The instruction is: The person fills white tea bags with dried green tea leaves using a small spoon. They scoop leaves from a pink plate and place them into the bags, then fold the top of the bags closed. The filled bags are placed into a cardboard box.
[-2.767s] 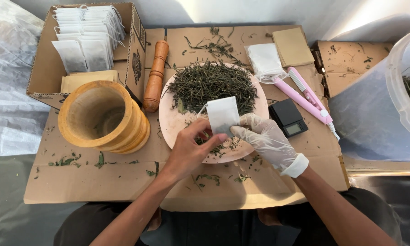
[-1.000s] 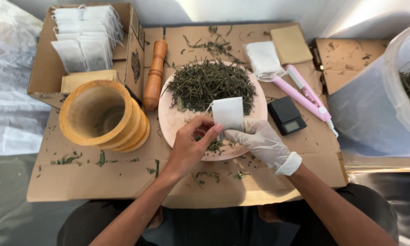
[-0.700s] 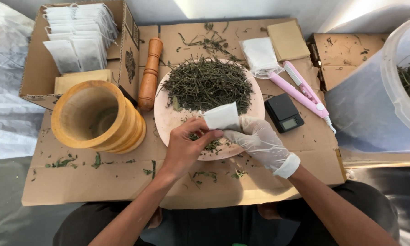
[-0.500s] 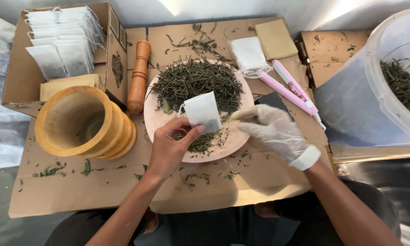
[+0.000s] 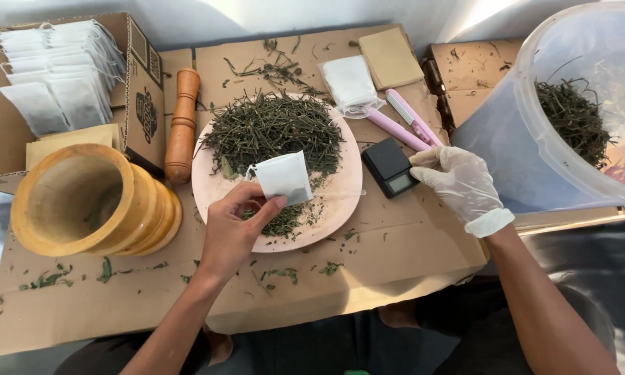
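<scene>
Bright, even daylight from the top edge, strongest at upper right. Overexposed glare along the back wall and on the rim of the translucent tub [image 5: 534, 132]. Soft, short shadows beneath the wooden mortar [image 5: 90, 201] and the pink plate [image 5: 340, 201] on the cardboard surface [image 5: 395, 250]. Sharp focus at centre. Mild wide-angle bending at the edges; dim, murky lower corners. Negligible motion blur.

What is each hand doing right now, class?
Left hand: closed, pinching a white tea bag.
Right hand: gloved, holding nothing, touching the small black scale.
</scene>
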